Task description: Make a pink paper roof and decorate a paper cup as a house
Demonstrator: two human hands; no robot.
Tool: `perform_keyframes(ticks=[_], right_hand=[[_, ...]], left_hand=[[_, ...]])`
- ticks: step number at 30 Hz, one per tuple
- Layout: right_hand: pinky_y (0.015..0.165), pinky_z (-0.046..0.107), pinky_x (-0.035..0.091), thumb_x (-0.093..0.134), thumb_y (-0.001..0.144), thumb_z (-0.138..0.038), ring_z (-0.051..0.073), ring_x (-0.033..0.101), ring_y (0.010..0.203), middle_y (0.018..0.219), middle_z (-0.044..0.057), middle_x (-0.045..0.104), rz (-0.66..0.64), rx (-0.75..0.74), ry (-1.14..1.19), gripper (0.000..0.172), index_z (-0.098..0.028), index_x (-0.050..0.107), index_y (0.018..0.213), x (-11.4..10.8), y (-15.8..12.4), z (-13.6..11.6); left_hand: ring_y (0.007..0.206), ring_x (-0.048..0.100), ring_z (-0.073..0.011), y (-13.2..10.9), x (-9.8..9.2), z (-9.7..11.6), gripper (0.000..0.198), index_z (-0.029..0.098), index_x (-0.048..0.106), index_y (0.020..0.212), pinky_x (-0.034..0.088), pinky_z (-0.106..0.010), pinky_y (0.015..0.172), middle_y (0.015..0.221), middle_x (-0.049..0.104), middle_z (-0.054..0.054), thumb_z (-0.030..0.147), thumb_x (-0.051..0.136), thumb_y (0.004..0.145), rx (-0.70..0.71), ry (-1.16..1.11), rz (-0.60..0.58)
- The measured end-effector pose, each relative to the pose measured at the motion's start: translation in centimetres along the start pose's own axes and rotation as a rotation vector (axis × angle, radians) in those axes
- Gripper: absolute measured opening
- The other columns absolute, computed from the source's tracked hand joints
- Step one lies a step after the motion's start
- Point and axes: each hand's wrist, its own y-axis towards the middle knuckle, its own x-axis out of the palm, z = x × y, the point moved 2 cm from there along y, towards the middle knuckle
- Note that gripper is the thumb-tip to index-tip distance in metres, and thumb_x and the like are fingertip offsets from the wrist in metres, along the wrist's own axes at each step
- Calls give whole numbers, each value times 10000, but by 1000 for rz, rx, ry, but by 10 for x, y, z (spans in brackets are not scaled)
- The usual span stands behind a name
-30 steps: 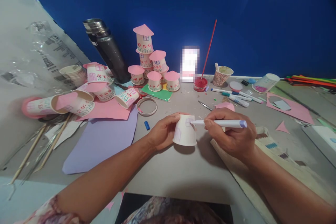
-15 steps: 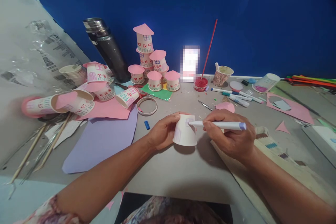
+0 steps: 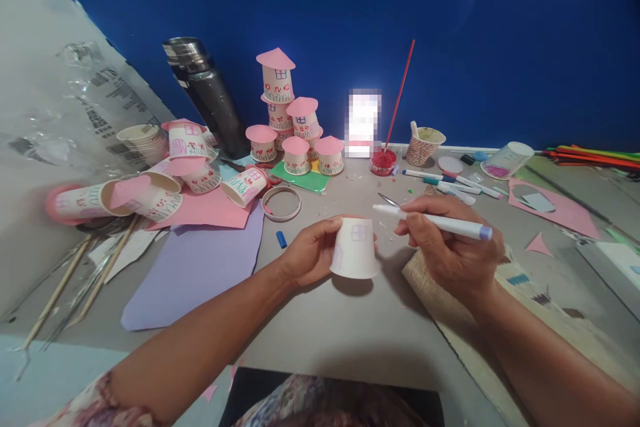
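My left hand [image 3: 310, 252] grips an upside-down white paper cup [image 3: 355, 250] that stands on the grey table [image 3: 325, 333]. The cup carries a small purple window drawn near its top and a purple door at its left side. My right hand [image 3: 453, 250] pinches a white marker with a lilac cap [image 3: 435, 221]. The marker's tip is raised just above and to the right of the cup, apart from it.
Behind stands a stack of cup houses with pink roofs [image 3: 293, 120], a dark flask [image 3: 205, 95], a red paint pot with a brush [image 3: 383, 161], a tape ring [image 3: 281, 203], scissors [image 3: 391, 200] and loose markers [image 3: 450, 180]. Lilac paper [image 3: 195, 267] lies left, a woven mat [image 3: 505, 320] right.
My right hand has lifted the marker off the cup's side and drawn it up and to the right. The left hand and the cup stay in place.
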Motion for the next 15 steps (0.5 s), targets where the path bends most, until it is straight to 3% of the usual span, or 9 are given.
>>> perform_keyframes(ticks=[3,7,10,15], right_hand=[[674,321,584,608,993,-170,183,750,685,810,33,802,-56,-29,16,176,-216,722,1120,3,2,3],[721,321,589,641,974,-219,199,776,781,954,68,828,-174,-89,-104,162,-205,711,1119,9,4,7],[694,311,574,654,963,-263,182,753,729,972,62,823,-230,-73,-135,220,-193,686,1169,12,4,9],[659,291,550,636,961,-258,171,725,688,926,42,811,-169,-30,-143,175,-208,683,1122,10,4,12]], left_hand=[[1014,734,-336,0,2,1,401,104,750,1140,515,-462,976,1039,794,-172,368,730,840,1,1,-7],[1025,727,-329,0,1,2,394,115,760,1122,518,-446,971,1038,792,-151,366,761,818,34,5,21],[948,722,-292,0,-2,3,382,120,760,1097,535,-405,899,977,779,-123,369,794,808,79,30,81],[896,684,-223,-2,-3,6,363,136,754,1064,539,-332,818,979,744,-82,325,856,772,151,22,219]])
